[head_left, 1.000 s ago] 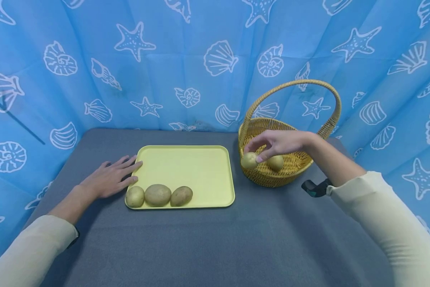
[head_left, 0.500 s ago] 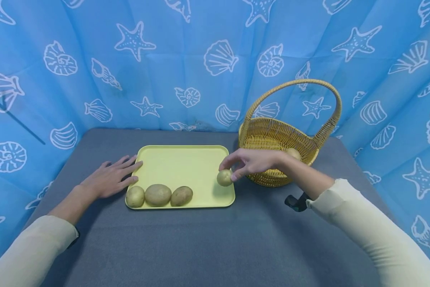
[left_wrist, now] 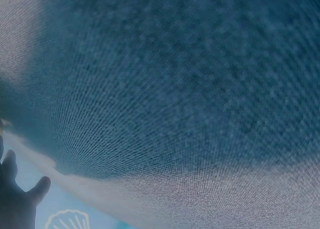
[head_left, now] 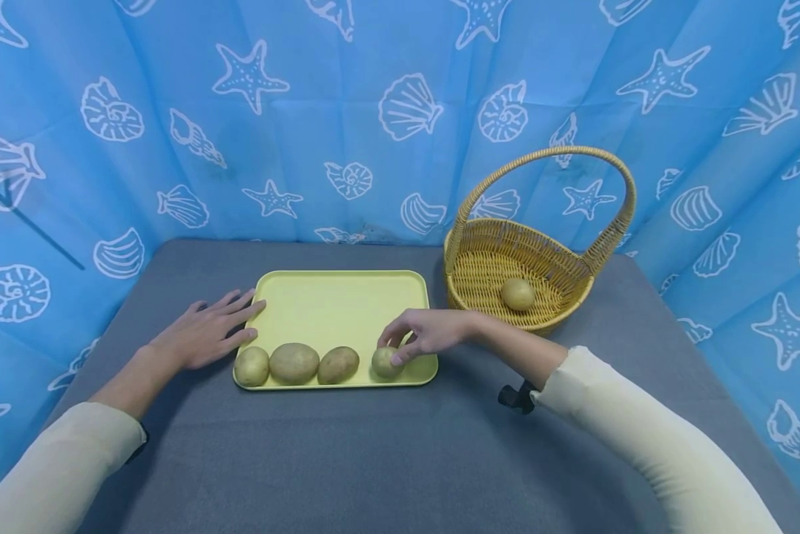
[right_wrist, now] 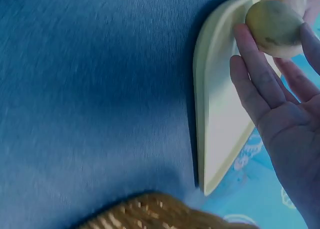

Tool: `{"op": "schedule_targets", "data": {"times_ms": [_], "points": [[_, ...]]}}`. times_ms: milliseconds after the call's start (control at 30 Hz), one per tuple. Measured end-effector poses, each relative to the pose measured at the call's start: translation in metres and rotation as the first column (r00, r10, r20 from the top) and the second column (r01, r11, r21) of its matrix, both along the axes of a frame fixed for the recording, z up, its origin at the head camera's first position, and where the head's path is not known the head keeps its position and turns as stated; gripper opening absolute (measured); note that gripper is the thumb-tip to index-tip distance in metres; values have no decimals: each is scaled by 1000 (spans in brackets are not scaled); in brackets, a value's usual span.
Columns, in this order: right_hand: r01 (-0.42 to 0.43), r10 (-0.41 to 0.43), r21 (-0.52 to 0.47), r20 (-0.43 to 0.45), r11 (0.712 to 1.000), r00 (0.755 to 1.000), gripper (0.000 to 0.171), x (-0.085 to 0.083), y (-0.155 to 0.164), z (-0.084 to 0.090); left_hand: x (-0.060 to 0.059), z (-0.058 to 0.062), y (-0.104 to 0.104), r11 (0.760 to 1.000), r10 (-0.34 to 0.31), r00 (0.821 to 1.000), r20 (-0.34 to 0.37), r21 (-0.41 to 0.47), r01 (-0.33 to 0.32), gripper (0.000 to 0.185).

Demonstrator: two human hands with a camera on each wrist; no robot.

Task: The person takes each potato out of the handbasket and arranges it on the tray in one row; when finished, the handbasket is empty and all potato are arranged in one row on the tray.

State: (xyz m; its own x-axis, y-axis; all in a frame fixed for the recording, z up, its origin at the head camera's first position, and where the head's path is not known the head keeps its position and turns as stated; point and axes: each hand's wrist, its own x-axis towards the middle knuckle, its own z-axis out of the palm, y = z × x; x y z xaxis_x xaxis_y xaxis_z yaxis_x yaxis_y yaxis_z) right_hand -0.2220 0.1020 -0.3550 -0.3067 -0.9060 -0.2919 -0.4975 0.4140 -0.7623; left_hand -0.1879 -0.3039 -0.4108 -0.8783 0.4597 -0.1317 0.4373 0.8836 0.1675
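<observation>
My right hand (head_left: 422, 331) pinches a small round potato (head_left: 385, 363) between thumb and fingers, low over the front right part of the yellow tray (head_left: 333, 304). In the right wrist view the same potato (right_wrist: 274, 29) shows between thumb and fingertips. Along the tray's front edge lie a pale potato (head_left: 251, 366) in the left corner, a larger oval potato (head_left: 293, 363) beside it, and a brownish potato (head_left: 338, 365) right of that. My left hand (head_left: 202, 334) lies with spread, straight fingers at the tray's left edge, its fingertips over the rim.
A wicker basket (head_left: 486, 278) with a tall arched handle stands right of the tray, with one potato (head_left: 517, 294) inside. The grey-covered table (head_left: 346, 460) stretches toward me. Behind it hangs a blue curtain (head_left: 333, 141) with white shell and starfish prints.
My right hand has carried the potato out of the basket, leftward and toward me, down to the tray's front right, beside the brownish potato. The left hand has stayed in place.
</observation>
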Motion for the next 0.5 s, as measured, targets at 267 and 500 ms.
{"op": "schedule_targets", "data": {"times_ms": [267,500], "points": [[81,-79,-33,73,996,994,29,5,-13,-10,0,-1,0,1000,2,1000,1,6,-2,63],[82,-80,-19,84,996,993,31,5,-16,-10,0,-1,0,1000,6,1000,7,9,-6,64]]}}
